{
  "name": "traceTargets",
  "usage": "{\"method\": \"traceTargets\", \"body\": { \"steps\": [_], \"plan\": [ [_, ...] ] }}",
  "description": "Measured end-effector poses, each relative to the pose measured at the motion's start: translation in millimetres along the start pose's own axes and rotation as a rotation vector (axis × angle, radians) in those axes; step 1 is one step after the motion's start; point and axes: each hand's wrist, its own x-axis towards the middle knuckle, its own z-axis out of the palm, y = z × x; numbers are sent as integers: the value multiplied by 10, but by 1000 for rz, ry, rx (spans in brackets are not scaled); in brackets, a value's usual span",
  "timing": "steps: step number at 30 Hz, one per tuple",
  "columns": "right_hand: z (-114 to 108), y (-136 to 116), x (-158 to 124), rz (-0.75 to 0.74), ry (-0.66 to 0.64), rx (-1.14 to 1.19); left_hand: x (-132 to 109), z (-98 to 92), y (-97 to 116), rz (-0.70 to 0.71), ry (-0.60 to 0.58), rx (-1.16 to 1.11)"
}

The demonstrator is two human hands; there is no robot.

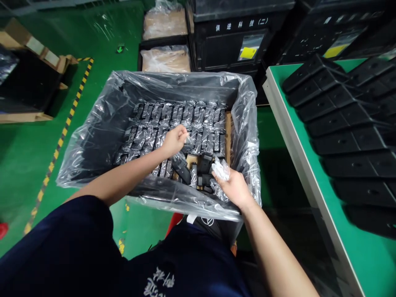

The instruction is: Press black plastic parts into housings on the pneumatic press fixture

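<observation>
While left hand [175, 140] fingers pinch film [178, 157], right hand [233, 187] fingers clench crumpled wrap [221, 169].

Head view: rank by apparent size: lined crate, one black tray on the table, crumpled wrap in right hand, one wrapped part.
1. lined crate
2. black tray
3. crumpled wrap in the right hand and wrapped part: look alike; the wrap sits nearer the camera, so unranked.

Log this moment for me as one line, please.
left hand: closed, pinching clear wrap over bagged black parts | right hand: gripping crumpled plastic | crate: bag-lined, parts in rows
</observation>
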Motion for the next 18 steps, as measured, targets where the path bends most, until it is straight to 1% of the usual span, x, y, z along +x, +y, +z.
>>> {"method": "traceTargets", "body": {
  "steps": [3, 5, 6, 7, 9, 10, 12, 13, 14, 15, 16, 17, 18],
  "plan": [
    [-21, -28, -2, 7, 30, 50, -72, 50, 317, 53, -77, -136],
    [-46, -72, -13, 4, 93, 122, -165, 165, 532, 76, -148, -252],
    [-59, -99, -21, -11, 120, 167, -228, 252, 625, 82, -201, -295],
    [-72, -127, -30, -38, 118, 209, -302, 358, 702, 83, -267, -328],
    [-94, -175, -52, -110, 44, 268, -462, 609, 816, 101, -428, -393],
    [-102, -190, -64, -141, -3, 296, -536, 739, 856, 96, -448, -413],
    [-114, -200, -88, -149, -61, 334, -632, 955, 919, 81, -371, -453],
    [-119, -196, -99, -121, -59, 344, -644, 1019, 940, 78, -321, -477],
    [-124, -187, -110, -85, -43, 342, -627, 1042, 951, 80, -295, -501],
    [-128, -175, -118, -46, -27, 319, -585, 1019, 943, 86, -302, -515],
    [-129, -161, -125, -15, -8, 279, -520, 949, 908, 94, -330, -506],
    [-128, -144, -128, -1, 15, 227, -439, 834, 839, 106, -355, -453],
    [-123, -125, -126, -8, 37, 164, -352, 682, 732, 114, -375, -340]
  ]
}}
